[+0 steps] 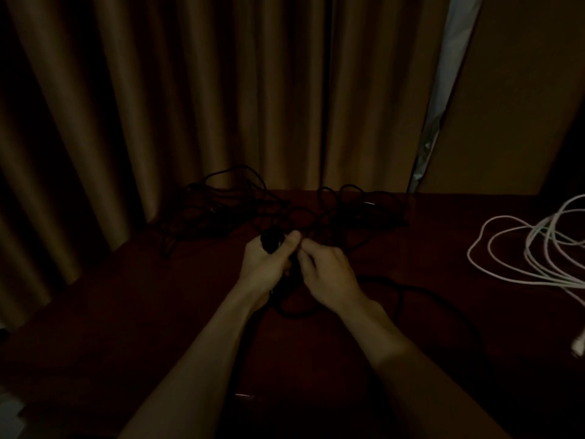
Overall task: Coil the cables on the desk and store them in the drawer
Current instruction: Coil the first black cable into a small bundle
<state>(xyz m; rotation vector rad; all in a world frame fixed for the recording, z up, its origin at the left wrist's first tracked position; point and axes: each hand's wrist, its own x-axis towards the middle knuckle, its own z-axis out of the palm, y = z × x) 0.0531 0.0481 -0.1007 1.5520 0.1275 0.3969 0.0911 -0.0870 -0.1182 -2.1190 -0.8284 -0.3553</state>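
Grip, left hand (264, 259): fingers and thumb curled round a dark bundle of black cable (271, 241). A bulky dark end stands up out of the fist; too dim to tell whether it is a plug or gathered turns. Grip, right hand (329, 274): fingertips drawn together just beside the left thumb, pinching what looks like a strand of the same cable. The strand itself is nearly lost in the dark.

Head view (only view). Both hands sit low over the middle of the desk (126, 327). From under them the cable runs out in a wide loop (401, 294) lying on the desk toward the right. At the far edge, against the curtain (190, 90), is a tangle (221, 204) of more black cables, with a second clump (357, 201) to its right. White cable (538, 248) lies in loose loops at the right edge, well apart from the hands. Drawer not in view.

Judgement: the step in hand is winding the first black cable, and most of the task is left. Cable looks light, limp yet springy, so the turns will likely spring open unless the left grip pins them. Jacket should not slip. Best hold: bundle near the bulky end in one hand, the other feeding strand. Strands toward the far tangle may be snagged, so draw slack gently
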